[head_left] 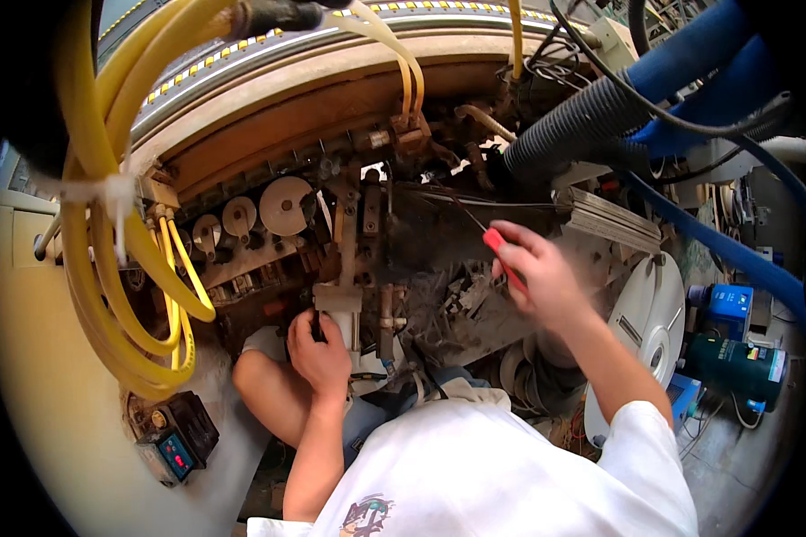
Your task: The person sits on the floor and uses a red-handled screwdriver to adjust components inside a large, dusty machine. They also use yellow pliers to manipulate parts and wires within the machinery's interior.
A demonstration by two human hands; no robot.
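My right hand [546, 277] is closed around the red handle of a screwdriver [495, 240]. Its thin shaft points up and left, over the dark interior of a machine. Lower down on the left, my left hand [321, 353] has curled fingers beside a pale metal cylinder [338, 324] topped by a square block [338, 297]. Something dark shows between its thumb and forefinger, too small to name. An upright metal bracket [349, 228] rises behind the block. Left of it, several round pale discs [287, 206] sit in a row.
Yellow hoses [90, 268] hang in loops at left, above a small control box [175, 452]. A ribbed grey hose [564, 125] and blue hoses [716, 233] cross the upper right. Strips [613, 219] lie stacked below them. A large white reel [658, 331] and a green motor [734, 367] stand at right.
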